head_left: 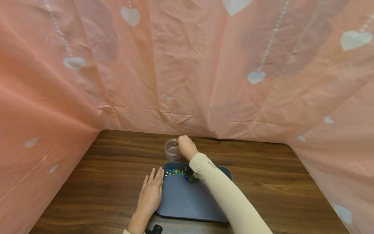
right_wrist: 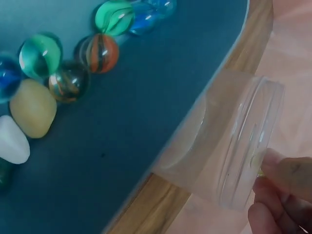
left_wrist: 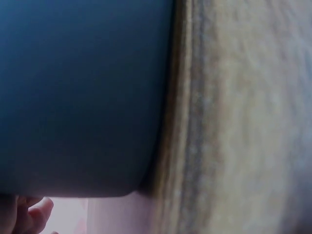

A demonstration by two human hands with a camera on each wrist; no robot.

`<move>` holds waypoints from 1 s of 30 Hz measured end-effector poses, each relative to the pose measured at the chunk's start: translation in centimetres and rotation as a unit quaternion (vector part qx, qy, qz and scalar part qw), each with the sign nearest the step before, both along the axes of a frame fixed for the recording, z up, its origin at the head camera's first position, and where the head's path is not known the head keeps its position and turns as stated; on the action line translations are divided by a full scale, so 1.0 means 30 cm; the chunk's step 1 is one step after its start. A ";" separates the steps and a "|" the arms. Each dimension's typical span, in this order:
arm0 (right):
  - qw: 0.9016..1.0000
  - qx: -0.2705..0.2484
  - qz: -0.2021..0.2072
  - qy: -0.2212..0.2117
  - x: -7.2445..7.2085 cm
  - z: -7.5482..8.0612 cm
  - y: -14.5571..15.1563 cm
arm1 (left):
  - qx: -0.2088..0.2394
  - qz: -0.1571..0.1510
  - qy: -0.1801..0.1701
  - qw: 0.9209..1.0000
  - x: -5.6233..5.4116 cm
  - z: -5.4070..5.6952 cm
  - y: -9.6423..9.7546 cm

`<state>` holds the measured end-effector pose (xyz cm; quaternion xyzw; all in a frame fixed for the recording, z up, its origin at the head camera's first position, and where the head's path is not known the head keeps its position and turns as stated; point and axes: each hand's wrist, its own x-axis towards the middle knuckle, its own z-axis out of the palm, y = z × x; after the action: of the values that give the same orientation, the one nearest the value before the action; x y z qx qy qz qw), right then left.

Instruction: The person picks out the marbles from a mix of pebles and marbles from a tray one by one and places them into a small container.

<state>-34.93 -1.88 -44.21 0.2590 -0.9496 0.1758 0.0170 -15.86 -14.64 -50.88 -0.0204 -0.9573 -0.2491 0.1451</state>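
Observation:
My left hand [head_left: 150, 194] lies with fingers straight along the left side of a dark blue-grey tray [head_left: 190, 203]. The right hand [head_left: 186, 147] is at the right rim of a clear plastic jar [head_left: 172, 150] behind the tray. In the right wrist view its thumb and fingers pinch a small yellowish piece, mostly hidden, right at the jar's rim [right_wrist: 251, 141]. Glass marbles line the tray's far edge, among them an orange-striped marble [right_wrist: 99, 53] and a green one [right_wrist: 40, 55]. Beside them lie a yellow pebble [right_wrist: 33, 108] and a white pebble [right_wrist: 13, 140].
A dark wooden table [head_left: 271, 188] carries the tray and jar. Pink cloth [head_left: 187, 71] with white hearts hangs at the back and on both sides. The right forearm's cream sleeve [head_left: 228, 195] crosses over the tray's right part. A black object [head_left: 156, 229] shows by the left wrist.

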 end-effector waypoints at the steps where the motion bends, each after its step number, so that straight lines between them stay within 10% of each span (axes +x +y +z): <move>1: 1.000 -0.001 0.000 -0.001 0.000 -0.001 0.001 | -0.001 -0.001 0.003 1.000 -0.001 -0.003 0.001; 8: 0.989 -0.139 -0.041 -0.026 0.078 0.023 0.057 | 0.011 -0.006 -0.006 1.000 -0.002 -0.009 0.007; 13: 0.943 -0.303 -0.125 -0.053 0.158 -0.008 0.171 | 0.010 -0.004 -0.003 1.000 -0.001 -0.005 0.003; 20: 0.900 -0.371 -0.200 -0.106 0.279 -0.068 0.338 | 0.010 -0.003 -0.003 1.000 0.000 0.003 -0.005; 30: 0.932 -0.308 -0.165 -0.093 0.364 -0.128 0.390 | 0.025 -0.007 -0.013 1.000 -0.005 -0.001 0.002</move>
<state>-24.01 9.83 -48.04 0.0631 -0.8755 0.4777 0.0365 -16.01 -14.59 -50.92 -0.0202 -0.9524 -0.2744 0.1310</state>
